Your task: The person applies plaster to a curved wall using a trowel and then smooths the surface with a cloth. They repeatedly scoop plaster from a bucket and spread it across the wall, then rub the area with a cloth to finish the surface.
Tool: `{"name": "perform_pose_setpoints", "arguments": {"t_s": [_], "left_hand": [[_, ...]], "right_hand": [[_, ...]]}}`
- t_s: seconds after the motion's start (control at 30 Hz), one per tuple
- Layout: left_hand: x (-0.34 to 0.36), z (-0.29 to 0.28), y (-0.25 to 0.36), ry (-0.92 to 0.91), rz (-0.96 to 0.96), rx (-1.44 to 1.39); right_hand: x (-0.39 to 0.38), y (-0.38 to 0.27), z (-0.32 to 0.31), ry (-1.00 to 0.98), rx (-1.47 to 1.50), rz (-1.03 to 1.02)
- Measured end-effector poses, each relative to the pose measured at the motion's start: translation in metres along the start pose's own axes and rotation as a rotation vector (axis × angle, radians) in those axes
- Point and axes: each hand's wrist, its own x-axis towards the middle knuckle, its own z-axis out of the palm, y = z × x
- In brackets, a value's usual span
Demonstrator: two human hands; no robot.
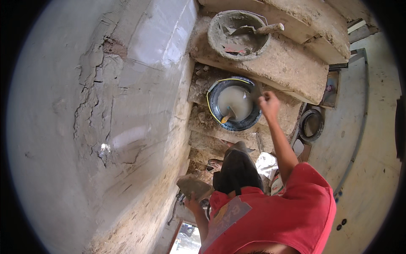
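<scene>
My right hand [269, 103] grips a blurred trowel-like tool [258, 90] at the right rim of a black bucket [255, 118] with a yellow handle. Cloudy grey water [234, 96] fills the bucket, with a wooden-handled tool [226, 118] standing in it. My left hand [193, 203], low near my body, holds a mortar-smeared flat board [188, 185]. Above, on a higher step, sits a grey bucket [213, 36] with mortar residue and a trowel [269, 28] resting across it.
Dusty concrete steps [296, 80] run beside a wall [139, 97] with cracked, wet plaster on the left. A round dark pan [311, 125], a framed picture [330, 89] and a white sack [266, 165] are at the right. A bright opening [186, 239] shows below.
</scene>
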Motion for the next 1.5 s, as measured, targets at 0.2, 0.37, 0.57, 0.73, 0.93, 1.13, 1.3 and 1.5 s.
{"name": "perform_pose_setpoints", "arguments": {"t_s": [0.2,0.37,0.57,0.73,0.93,1.13,1.3,1.5], "left_hand": [[-0.005,-0.005,0.004,-0.096,0.094,0.139],[-0.013,-0.011,0.006,0.032,0.051,-0.008],[-0.028,-0.007,0.002,0.094,0.066,-0.047],[-0.030,0.003,-0.004,0.071,0.069,0.036],[-0.015,0.015,0.054,-0.067,0.260,0.335],[0.007,0.002,0.204,-0.090,0.754,0.656],[-0.002,-0.008,0.274,-0.006,0.985,0.510],[-0.015,0.011,0.238,-0.059,0.775,0.496]], "right_hand": [[0.004,0.027,0.112,-0.525,-0.556,0.220],[-0.005,-0.001,0.069,-0.155,-0.354,-0.165],[-0.068,0.003,-0.020,-0.112,-0.610,-0.677],[-0.104,0.057,-0.039,-0.439,-0.864,-0.669],[-0.110,0.087,-0.038,-0.519,-0.397,-0.261],[-0.102,0.051,-0.030,-0.364,-0.170,0.171],[-0.093,0.014,-0.024,-0.201,-0.373,-0.533],[-0.073,0.030,-0.032,-0.132,-0.625,-1.028]]}}
